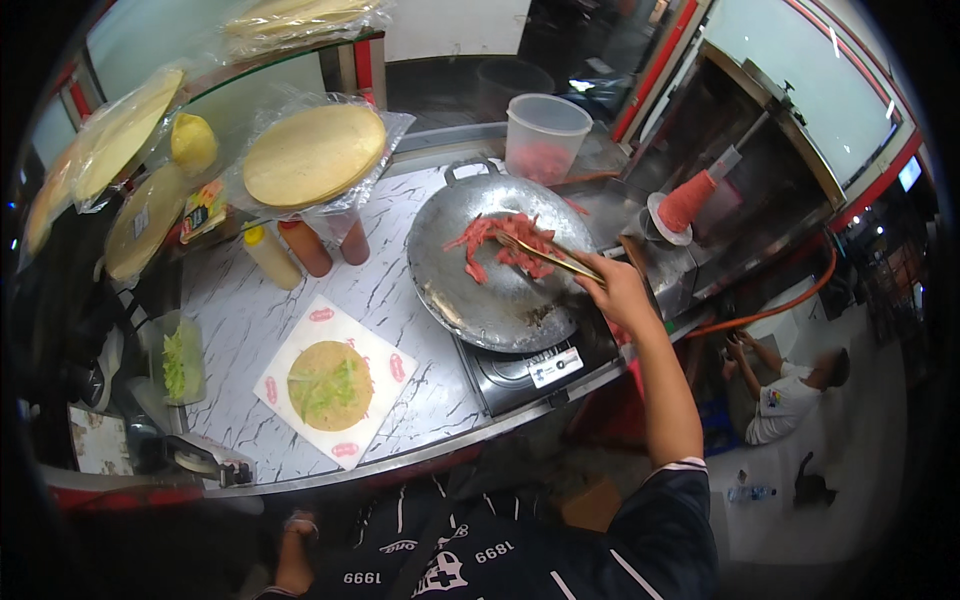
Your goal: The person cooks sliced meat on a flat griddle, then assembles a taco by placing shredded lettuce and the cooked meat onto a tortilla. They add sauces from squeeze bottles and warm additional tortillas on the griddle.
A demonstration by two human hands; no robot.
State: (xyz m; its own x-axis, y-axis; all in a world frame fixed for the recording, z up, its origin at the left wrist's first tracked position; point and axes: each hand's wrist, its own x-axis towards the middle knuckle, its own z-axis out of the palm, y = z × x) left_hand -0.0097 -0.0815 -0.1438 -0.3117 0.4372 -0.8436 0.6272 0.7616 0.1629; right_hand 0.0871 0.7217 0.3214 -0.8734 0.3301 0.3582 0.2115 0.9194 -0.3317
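Note:
My right hand (618, 296) is closed round the handle end of a pair of metal tongs (556, 260). Their tips rest among reddish meat strips (478, 236) in a wide grey wok (455, 300) on a portable stove (492, 382). My left hand (299, 524) hangs low, below the counter's front edge; its fingers are too dark and small to read. Left of the stove, a flatbread (362, 378) topped with shredded lettuce (330, 392) lies on a white printed paper sheet (345, 448).
Behind the paper stand three sauce bottles (305, 248) and a bagged flatbread stack (315, 155). A lettuce tub (192, 375) sits at far left. Past the wok are a clear bucket (548, 130) and a vertical meat cone (686, 200). A seated person (795, 395) is at right.

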